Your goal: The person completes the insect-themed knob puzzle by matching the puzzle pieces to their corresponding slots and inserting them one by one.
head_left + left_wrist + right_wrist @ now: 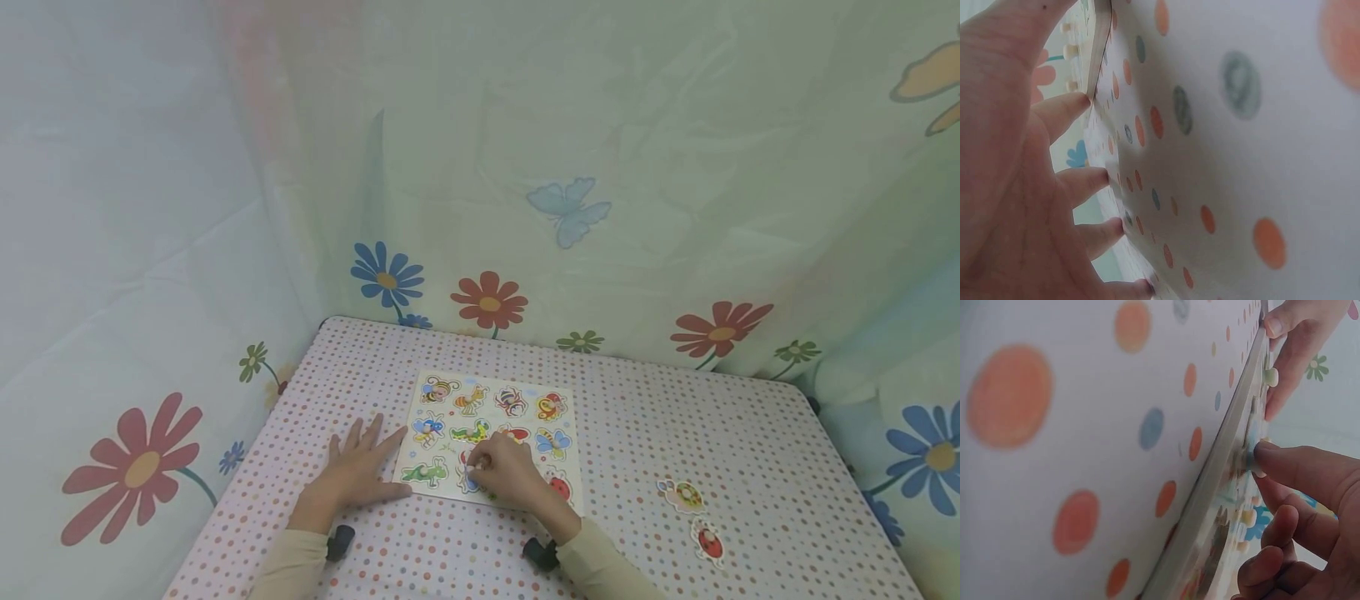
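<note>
A wooden peg puzzle board (412,456) with colourful insect pieces lies flat on the dotted table. With thumb and forefinger, my right hand (510,473) pinches the knob of a partly hidden, blue-winged insect puzzle piece (467,480) in the row nearest me. In the right wrist view that piece (1249,457) lies at the board's surface; whether it is fully seated I cannot tell. My left hand (356,473) is spread at the board's left side, fingertips on the cloth and thumb at the board's near left corner. A green insect piece (424,473) sits beside the pinched one.
To the right of the board lie two loose pieces, a red ladybird (707,542) and a pinkish piece with a yellow-green round patch (682,496). Flower-printed curtains (637,275) hang behind the dotted tablecloth (622,433) and along its sides.
</note>
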`<control>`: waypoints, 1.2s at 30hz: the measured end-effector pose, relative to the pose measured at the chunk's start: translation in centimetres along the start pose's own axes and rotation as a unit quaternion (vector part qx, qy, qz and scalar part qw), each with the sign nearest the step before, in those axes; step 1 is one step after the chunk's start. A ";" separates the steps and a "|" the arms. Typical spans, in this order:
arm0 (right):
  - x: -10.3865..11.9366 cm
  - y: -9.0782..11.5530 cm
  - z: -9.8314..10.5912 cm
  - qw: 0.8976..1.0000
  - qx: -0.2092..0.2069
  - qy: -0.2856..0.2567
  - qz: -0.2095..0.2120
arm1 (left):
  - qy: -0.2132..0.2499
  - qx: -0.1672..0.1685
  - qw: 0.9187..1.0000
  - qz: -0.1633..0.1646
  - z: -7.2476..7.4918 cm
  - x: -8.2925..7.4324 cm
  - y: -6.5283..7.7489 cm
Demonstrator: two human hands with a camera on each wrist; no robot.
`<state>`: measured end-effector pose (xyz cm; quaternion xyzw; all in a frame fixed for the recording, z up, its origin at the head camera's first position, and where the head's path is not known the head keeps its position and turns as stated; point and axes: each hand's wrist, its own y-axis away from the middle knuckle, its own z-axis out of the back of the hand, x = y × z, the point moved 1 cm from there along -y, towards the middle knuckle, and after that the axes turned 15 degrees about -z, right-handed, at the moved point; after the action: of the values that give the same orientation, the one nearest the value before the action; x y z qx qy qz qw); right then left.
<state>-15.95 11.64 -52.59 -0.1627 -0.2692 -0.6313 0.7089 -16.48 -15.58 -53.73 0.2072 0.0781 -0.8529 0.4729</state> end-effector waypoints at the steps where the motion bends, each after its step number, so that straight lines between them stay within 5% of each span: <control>1: 0.0 0.0 0.0 1.000 0.000 0.003 0.000 | 0.000 0.000 1.000 0.000 0.0 0.0 0.0; 12: 0.1 0.1 -0.2 1.000 -0.008 0.011 0.001 | -0.003 0.002 1.000 0.002 0.1 -0.1 0.0; 18: -0.5 0.5 0.8 0.999 -0.017 -0.033 -0.005 | -0.006 0.005 1.000 0.000 0.0 -0.1 0.0; 29: -4.8 2.2 5.2 0.990 -0.077 -0.099 -0.066 | -0.009 0.016 1.000 0.004 0.4 -0.2 0.2; 36: -7.8 3.5 7.6 0.986 -0.112 -0.089 -0.088 | -0.010 0.020 1.000 0.009 0.3 -0.2 0.1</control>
<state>-14.34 22.79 -50.75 -0.2725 -0.2724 -0.7003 0.6009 -16.44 -15.59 -53.39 0.2083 0.0547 -0.8521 0.4771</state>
